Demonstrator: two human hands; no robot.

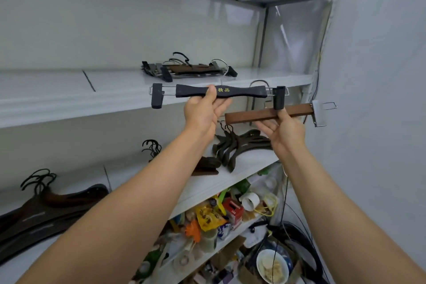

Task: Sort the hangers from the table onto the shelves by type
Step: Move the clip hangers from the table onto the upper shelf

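Progress: partway | left grip (202, 112) pinches black clip hanger (191, 90) | right grip (287, 130) holds brown clip hanger (249, 116) | clip-hanger pile (189, 70) already shelved | worktop unseen

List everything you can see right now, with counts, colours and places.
black clip hanger: one, black, yellow characters, held before the shelves.
brown clip hanger: one, brown wood, metal clip, lower right of it.
clip hanger pile: count unclear, black and brown, shelf behind.
coat hangers: several groups, dark brown, next shelf down.
snack packets: many, mixed colours, lower shelf.
bowl: one, white, bottom right.
shelves: at least four, white.
left hand: one, grips black clip hanger.
right hand: one, pinches brown clip hanger.
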